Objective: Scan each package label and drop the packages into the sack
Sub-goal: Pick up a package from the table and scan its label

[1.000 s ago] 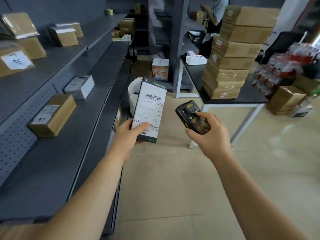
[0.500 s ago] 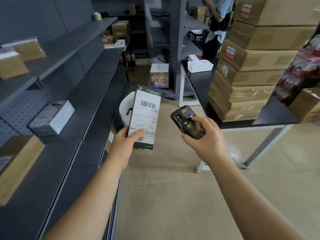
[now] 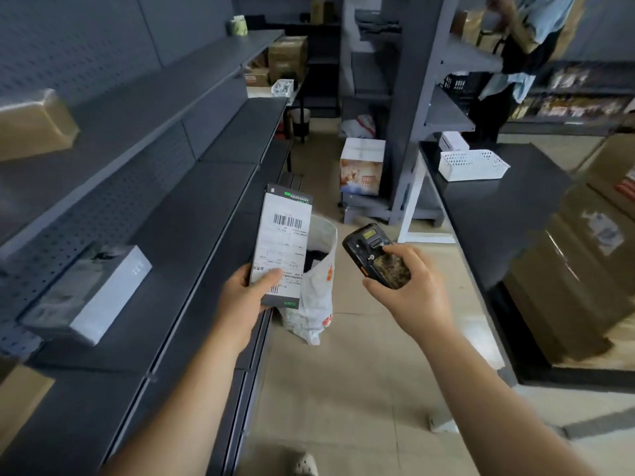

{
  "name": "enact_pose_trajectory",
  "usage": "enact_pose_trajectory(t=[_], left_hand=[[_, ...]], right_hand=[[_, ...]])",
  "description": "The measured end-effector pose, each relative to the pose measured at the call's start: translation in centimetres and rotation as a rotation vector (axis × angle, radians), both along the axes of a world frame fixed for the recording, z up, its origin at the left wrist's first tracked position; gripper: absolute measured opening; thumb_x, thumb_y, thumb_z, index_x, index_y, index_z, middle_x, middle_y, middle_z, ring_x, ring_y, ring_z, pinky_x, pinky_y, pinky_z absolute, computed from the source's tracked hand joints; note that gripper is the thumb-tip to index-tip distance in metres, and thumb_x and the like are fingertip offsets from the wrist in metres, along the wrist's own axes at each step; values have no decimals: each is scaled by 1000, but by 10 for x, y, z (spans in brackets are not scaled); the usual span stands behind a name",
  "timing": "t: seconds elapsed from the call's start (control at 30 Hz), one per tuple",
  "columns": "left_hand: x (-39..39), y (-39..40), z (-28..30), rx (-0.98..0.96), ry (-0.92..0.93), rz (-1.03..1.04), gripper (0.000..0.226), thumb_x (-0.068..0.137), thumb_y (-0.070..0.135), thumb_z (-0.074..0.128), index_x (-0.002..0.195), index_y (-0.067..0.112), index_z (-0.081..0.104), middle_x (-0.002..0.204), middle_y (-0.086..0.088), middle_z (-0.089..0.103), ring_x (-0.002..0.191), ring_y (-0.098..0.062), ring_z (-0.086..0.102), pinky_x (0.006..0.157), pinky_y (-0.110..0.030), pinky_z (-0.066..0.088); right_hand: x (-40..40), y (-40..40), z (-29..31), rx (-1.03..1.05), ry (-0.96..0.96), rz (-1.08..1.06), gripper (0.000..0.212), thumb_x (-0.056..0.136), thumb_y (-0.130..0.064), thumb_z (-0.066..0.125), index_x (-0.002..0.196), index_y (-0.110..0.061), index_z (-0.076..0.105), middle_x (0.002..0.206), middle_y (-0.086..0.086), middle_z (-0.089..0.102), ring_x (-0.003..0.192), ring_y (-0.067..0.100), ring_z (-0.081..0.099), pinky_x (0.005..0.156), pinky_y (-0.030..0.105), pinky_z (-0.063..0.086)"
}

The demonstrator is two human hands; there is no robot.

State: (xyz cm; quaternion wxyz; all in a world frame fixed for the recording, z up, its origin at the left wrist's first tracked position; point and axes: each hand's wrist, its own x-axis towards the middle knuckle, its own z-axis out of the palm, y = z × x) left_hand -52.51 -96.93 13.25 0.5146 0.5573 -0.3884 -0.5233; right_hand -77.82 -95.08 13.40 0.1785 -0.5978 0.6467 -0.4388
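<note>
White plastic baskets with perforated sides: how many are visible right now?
2. One long white perforated plastic basket sits on the dark table at right; a smaller white perforated basket stands at the far end of the left shelving. Others may be hidden.

White barcoded package (image 3: pixel 283 249), black scanner (image 3: pixel 374 254), white sack (image 3: pixel 318 286), grey shelves (image 3: pixel 192 214)

The left hand (image 3: pixel 240 297) is gripping the package (image 3: pixel 283 249) upright by its lower end, with the sack (image 3: pixel 316 286) standing on the floor right behind it. The right hand (image 3: pixel 409 290) is holding the scanner (image 3: pixel 376 255) just right of the package, not touching it. Shelves (image 3: pixel 192 207) are running along the left, a box (image 3: pixel 89 293) lying on the middle one. The counter (image 3: pixel 488 214) is sitting to the right, carrying a basket (image 3: pixel 472 164) at its far end
</note>
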Motion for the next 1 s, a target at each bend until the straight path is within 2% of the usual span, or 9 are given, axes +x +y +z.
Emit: enact_pose_trajectory(t=[0.07, 0.17, 0.2, 0.37, 0.57, 0.7, 0.87, 1.0], left_hand=[[6, -51, -6, 23, -12, -7, 17, 91, 10, 67, 107, 14, 70, 102, -4, 76, 96, -25, 73, 85, -42, 58], [10, -121, -13, 35, -34, -39, 19, 90, 14, 69, 109, 16, 70, 104, -2, 76, 97, -23, 73, 89, -45, 56], [9, -141, -16, 41, -35, -46, 19, 90, 14, 69, 109, 16, 70, 104, -2, 76, 97, -22, 73, 89, -44, 56], [0, -228, -40, 120, -51, -47, 19, 91, 12, 68, 110, 14, 70, 104, -2, 76, 95, -19, 73, 86, -39, 58], [-6, -329, -84, 261, -156, -61, 16, 90, 15, 70, 104, 21, 69, 99, 0, 76, 91, -20, 73, 80, -36, 59], [-4, -385, -133, 437, -197, -90, 24, 87, 5, 71, 107, 19, 68, 104, -2, 75, 94, -21, 72, 82, -37, 58], [5, -439, -195, 536, -319, -134, 30, 83, 3, 73, 97, 29, 66, 100, 4, 74, 96, -18, 70, 95, -42, 55], [18, -470, -239, 590, -510, -271, 36, 84, 8, 72, 115, 23, 62, 107, -1, 71, 93, -20, 69, 90, -42, 56]], right_hand=[[3, -49, 0, 14, -5, -23, 53, 69, -35, 84, 117, -37, 61, 107, -29, 50, 97, 0, 53, 88, 30, 51], [1, -112, -4, 39, 36, -42, 54, 72, -33, 83, 120, -33, 60, 112, -20, 52, 93, -10, 43, 80, 11, 40], [1, -130, -7, 54, 54, -40, 55, 72, -33, 83, 122, -32, 60, 114, -18, 53, 92, -10, 41, 78, 11, 37], [-3, -218, -38, 117, 58, -11, 57, 69, -36, 83, 120, -33, 61, 115, -18, 55, 97, -2, 48, 85, 25, 44], [-14, -336, -92, 181, 57, 73, 59, 68, -35, 84, 122, -29, 61, 115, -16, 55, 97, 3, 50, 81, 25, 42], [-16, -401, -140, 270, 37, 126, 59, 68, -39, 82, 122, -27, 62, 118, -10, 58, 103, 8, 54, 85, 29, 45], [-9, -457, -200, 400, 25, 167, 56, 68, -29, 84, 120, -24, 64, 118, -8, 58, 95, -1, 47, 80, 11, 35], [1, -482, -240, 472, 11, 155, 57, 68, -28, 85, 120, -23, 64, 118, -7, 58, 95, -2, 46, 84, 15, 35]])
